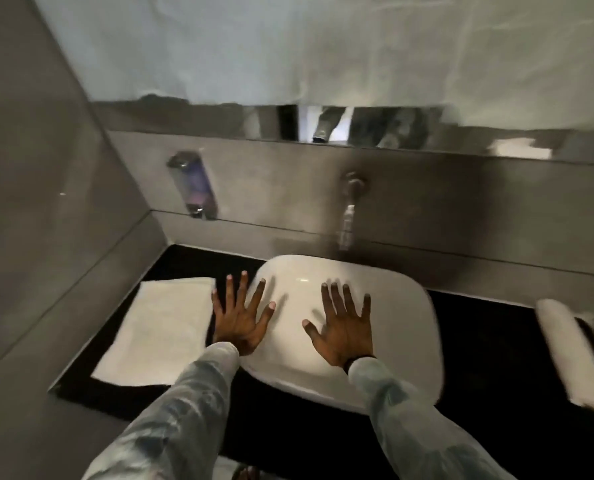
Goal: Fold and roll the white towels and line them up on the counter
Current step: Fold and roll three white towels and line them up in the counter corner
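A flat folded white towel point(160, 332) lies on the black counter point(489, 358) to the left of the white basin. A rolled white towel point(570, 355) rests on the counter at the far right. My left hand point(241, 317) hovers with fingers spread between the flat towel and the basin's left rim, holding nothing. My right hand point(344, 325) is spread open over the middle of the basin, also empty. Both sleeves are pale and mottled.
The white basin point(416, 327) fills the counter's middle. A wall tap point(349, 209) juts out above it and a soap dispenser point(193, 185) hangs on the grey wall at left. A grey side wall point(39, 202) closes the left. A mirror strip runs above, under a large white cloth.
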`<state>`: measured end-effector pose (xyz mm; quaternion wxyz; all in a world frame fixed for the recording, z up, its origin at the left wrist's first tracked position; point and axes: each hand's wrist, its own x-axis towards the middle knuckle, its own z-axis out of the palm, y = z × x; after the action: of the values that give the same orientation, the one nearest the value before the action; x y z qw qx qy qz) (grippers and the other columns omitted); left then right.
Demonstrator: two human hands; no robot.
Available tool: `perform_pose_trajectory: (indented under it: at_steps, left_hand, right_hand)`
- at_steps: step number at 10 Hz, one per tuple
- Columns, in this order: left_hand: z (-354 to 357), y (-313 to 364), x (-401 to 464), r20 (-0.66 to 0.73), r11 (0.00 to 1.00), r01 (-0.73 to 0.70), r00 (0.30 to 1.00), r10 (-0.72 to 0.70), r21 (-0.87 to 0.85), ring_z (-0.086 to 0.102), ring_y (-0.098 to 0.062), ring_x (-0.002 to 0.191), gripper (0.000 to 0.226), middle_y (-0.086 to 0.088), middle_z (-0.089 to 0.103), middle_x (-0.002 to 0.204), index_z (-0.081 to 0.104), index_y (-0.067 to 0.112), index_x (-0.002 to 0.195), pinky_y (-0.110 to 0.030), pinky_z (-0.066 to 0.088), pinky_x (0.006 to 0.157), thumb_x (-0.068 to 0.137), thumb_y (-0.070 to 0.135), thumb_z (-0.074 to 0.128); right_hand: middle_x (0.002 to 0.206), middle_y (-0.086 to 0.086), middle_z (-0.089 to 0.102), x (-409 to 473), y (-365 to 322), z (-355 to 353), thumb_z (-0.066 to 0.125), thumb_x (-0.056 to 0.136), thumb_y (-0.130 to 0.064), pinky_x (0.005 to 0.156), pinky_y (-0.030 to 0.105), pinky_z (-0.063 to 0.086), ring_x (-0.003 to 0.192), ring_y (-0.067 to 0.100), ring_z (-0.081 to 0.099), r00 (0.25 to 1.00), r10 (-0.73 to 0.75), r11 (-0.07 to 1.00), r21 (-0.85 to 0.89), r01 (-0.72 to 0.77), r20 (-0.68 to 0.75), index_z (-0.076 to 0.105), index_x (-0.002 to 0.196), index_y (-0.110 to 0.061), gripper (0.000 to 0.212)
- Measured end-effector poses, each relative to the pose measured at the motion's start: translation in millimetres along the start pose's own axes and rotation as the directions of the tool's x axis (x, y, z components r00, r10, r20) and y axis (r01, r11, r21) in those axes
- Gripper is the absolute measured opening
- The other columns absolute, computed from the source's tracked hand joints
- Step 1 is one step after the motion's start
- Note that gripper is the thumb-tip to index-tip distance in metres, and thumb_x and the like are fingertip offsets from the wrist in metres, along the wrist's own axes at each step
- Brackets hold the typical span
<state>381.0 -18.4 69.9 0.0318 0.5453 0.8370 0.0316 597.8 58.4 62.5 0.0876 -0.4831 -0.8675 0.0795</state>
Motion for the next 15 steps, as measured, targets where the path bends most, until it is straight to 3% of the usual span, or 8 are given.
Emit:
perform_pose_trajectory:
  at_steps: [4,6,8,10,12,13,14,15]
  left_hand:
    - [58.6,-276.8,94.3,0.23,0.971,0.229,0.95,-0.21,-0.06,-0.009,-0.031,0.148,0.071,-0.004,-0.016,0.16,-0.017,0.033,0.148,-0.055,-0.002,0.119,0.088,0.067,0.001]
    - [72.6,-334.8,147.7,0.252,0.932,0.29,0.939,-0.234,-0.216,0.044,-0.035,0.128,0.067,-0.015,0.041,0.144,0.008,0.016,0.151,-0.049,0.037,0.107,0.098,0.034,0.044]
    - [79.9,-358.0,173.9,0.269,0.857,0.294,0.944,-0.191,-0.422,0.037,-0.029,0.136,0.051,-0.01,0.04,0.148,0.038,0.016,0.141,-0.041,0.03,0.113,0.094,0.025,0.055]
    - [39.0,-368.4,174.8,0.331,0.837,0.224,0.942,-0.054,-0.499,0.056,-0.031,0.114,0.03,-0.015,0.057,0.125,0.059,0.01,0.118,-0.036,0.046,0.095,0.089,0.015,0.064]
    - [-50.7,-345.2,162.0,0.612,0.954,0.104,0.785,0.095,-0.28,0.06,-0.019,0.105,0.041,-0.012,0.056,0.127,0.06,0.008,0.124,-0.018,0.049,0.075,0.086,0.018,0.07]
    - [-92.1,-302.6,140.3,0.823,0.985,0.103,0.566,0.056,-0.138,0.063,-0.011,0.088,0.041,-0.013,0.061,0.126,0.055,0.009,0.129,-0.023,0.049,0.058,0.089,0.017,0.065]
    - [-130.5,-247.8,107.6,0.952,0.999,0.041,0.305,-0.015,0.003,0.054,-0.023,0.123,0.046,-0.011,0.052,0.14,0.043,0.013,0.137,-0.042,0.048,0.096,0.094,0.018,0.058]
    - [-143.4,-182.0,64.2,0.966,1.0,0.018,0.26,-0.009,0.005,0.057,-0.023,0.121,0.045,-0.002,0.061,0.126,0.052,0.015,0.132,-0.043,0.043,0.106,0.089,0.023,0.063]
  right_hand:
    - [0.161,0.005,0.017,176.5,-254.3,127.4,0.036,0.088,-0.058,0.119,0.056,0.006,0.149,0.027,0.011,0.95,-0.21,0.977,0.015,0.212,0.23,0.005,0.154,-0.021,0.081]
    - [0.161,0.002,0.016,238.0,-284.0,178.8,0.046,0.093,-0.045,0.119,0.054,0.011,0.148,0.023,0.013,0.886,-0.113,0.993,0.08,0.086,0.449,0.001,0.153,-0.023,0.079]
    - [0.148,0.009,0.038,274.7,-290.7,193.4,0.065,0.081,-0.047,0.109,0.05,0.031,0.135,0.032,0.036,0.865,-0.04,0.999,0.049,0.018,0.501,0.036,0.143,-0.022,0.073]
    - [0.119,0.009,0.062,271.3,-287.6,167.2,0.072,0.077,-0.033,0.091,0.036,0.051,0.11,0.03,0.06,0.877,0.007,0.986,0.141,-0.085,0.481,0.069,0.103,-0.02,0.03]
    - [0.121,0.013,0.062,222.2,-273.3,119.0,0.077,0.077,-0.032,0.085,0.03,0.046,0.111,0.031,0.059,0.829,-0.024,0.956,0.257,-0.145,0.559,0.064,0.115,-0.015,0.043]
    - [0.109,0.008,0.066,180.4,-256.8,75.7,0.08,0.074,-0.029,0.08,0.026,0.049,0.097,0.023,0.065,0.76,-0.073,0.928,0.324,-0.186,0.646,0.068,0.114,-0.015,0.044]
    - [0.074,0.005,0.067,125.3,-233.1,23.3,0.076,0.079,-0.008,0.07,0.035,0.059,0.057,0.01,0.065,0.648,-0.12,0.859,0.406,-0.312,0.752,0.07,0.097,-0.008,0.019]
    - [0.077,0.003,0.067,43.0,-190.2,-28.2,0.07,0.085,-0.008,0.059,0.025,0.061,0.059,0.008,0.067,0.564,-0.085,0.854,0.352,-0.384,0.821,0.065,0.11,-0.004,0.026]
